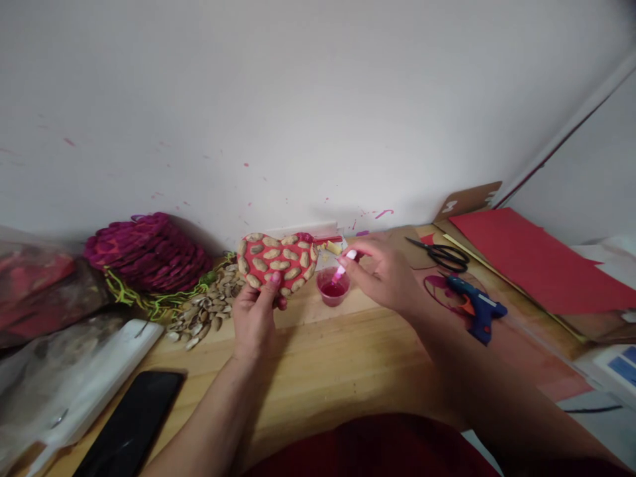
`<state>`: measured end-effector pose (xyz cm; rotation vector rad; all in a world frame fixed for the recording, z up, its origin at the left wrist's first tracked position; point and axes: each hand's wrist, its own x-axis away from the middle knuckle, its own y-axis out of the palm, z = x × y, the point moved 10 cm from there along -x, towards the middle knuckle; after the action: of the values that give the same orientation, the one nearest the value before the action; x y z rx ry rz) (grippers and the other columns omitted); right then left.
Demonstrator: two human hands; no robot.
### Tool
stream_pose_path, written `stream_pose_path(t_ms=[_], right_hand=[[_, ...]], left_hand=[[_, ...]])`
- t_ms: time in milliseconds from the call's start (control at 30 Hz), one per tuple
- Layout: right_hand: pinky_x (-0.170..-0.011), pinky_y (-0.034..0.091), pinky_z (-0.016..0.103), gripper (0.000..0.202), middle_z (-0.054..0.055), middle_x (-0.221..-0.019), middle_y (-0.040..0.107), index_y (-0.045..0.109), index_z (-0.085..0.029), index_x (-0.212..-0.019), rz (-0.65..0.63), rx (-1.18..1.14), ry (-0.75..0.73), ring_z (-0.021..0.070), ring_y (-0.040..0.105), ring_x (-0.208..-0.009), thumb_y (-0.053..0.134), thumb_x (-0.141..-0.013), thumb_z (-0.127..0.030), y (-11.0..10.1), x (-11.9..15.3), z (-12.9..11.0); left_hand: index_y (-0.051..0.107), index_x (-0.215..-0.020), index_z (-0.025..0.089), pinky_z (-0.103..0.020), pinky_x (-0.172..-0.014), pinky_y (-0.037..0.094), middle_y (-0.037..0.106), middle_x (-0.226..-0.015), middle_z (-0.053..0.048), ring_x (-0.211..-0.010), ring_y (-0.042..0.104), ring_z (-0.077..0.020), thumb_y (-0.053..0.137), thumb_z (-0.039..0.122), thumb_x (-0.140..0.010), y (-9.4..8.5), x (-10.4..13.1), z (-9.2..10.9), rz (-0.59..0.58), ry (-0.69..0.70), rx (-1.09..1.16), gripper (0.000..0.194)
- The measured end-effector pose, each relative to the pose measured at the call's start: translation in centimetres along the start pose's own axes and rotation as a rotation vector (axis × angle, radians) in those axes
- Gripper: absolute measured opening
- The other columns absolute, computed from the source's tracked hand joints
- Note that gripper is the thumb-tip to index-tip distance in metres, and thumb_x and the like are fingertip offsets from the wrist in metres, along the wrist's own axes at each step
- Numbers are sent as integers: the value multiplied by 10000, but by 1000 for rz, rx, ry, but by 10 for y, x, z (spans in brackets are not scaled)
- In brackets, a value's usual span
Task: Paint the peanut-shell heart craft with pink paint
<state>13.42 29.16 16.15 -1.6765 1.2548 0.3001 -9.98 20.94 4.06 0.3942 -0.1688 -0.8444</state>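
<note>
**Peanut-covered heart (285,260) held just left of the cup (332,301), the tool (340,270) dipping in from the right**

From where I stand, the red heart is up off the desk (308,358), its shell-covered face turned to the person. It's wider than it is tall, its broad way running left to right, lobes up and point down. The left hand (254,321) has it from below, fingers clamped at the lower edge with the thumb pressed on the front. That hand is the nearer to the heart; the right hand (385,275) is across on the cup's other side.

The right hand's fingers are closed on the white-and-pink tool. Its long axis slopes down and leftward, out of the fingers and into the cup, so the heart lies leftward past the tool's lower end. Whether that end touches the pink contents, I can't tell.

Farther left of the cup there's a heap of loose shells (211,308), with a magenta coiled bundle (149,255) behind it and a dark phone (136,421) nearer the person. Right of the cup, past the right hand, are black scissors (450,257) and a blue glue gun (481,308), then red sheets (541,265).
</note>
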Motion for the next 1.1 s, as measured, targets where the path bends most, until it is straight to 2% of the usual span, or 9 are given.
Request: stream_pose_path(t_ms=[67,167,467,633,733,833,933,1100], right_hand=[[-838,504,408,118,36,-791,739,740,-222,-826,-120,49,36,216,656,-823,765,-908,-303,20,3,14],[-820,484,407,125,44,-797,717,760,-222,-816,-183,100,81,230,634,-853,814,-866,-323,34,8,30],[-801,472,387,129,40,-795,712,761,-219,-795,-201,111,95,221,628,-849,798,-879,-309,38,10,27],[-747,474,352,150,22,-763,729,733,-217,-800,-116,28,103,195,650,-762,762,-909,-316,19,2,23],[-718,477,328,211,6,-768,719,711,-220,-814,25,-65,142,177,657,-751,688,-973,-357,-6,-2,23],[-691,491,310,206,-9,-774,711,718,-230,-905,147,-189,168,162,652,-729,642,-1021,-383,-25,-1,21],[-725,524,320,160,0,-837,741,730,-241,-979,197,-246,113,166,674,-761,641,-1032,-363,-29,1,8],[-847,545,369,111,24,-945,778,729,-253,-992,185,-177,-15,195,698,-897,640,-1035,-303,-23,1,-11]], left_hand=[[746,-797,154,-199,-457,433,691,-669,12,-487,523,-71,990,464,-633,0,-1,-1,-5,3,-15,428],[740,-792,155,-208,-459,433,690,-669,9,-486,528,-76,982,478,-642,-1,-1,-1,0,7,-40,431],[719,-772,164,-205,-475,443,681,-678,7,-511,536,-81,952,487,-722,0,0,-1,-55,50,-77,402],[691,-754,169,-192,-442,419,655,-622,17,-474,528,-80,938,515,-739,-1,1,-2,-58,60,-114,425],[674,-753,178,-187,-403,392,637,-590,24,-447,522,-85,929,528,-743,-1,2,-3,-56,50,-142,433],[676,-771,184,-192,-395,414,643,-590,16,-458,553,-103,916,536,-753,2,5,0,-68,64,-173,427],[679,-768,187,-204,-395,444,638,-570,12,-450,561,-115,901,533,-772,6,10,9,-86,114,-228,410],[659,-716,197,-211,-396,451,626,-531,8,-409,531,-110,902,496,-781,12,18,22,-97,193,-301,390]])
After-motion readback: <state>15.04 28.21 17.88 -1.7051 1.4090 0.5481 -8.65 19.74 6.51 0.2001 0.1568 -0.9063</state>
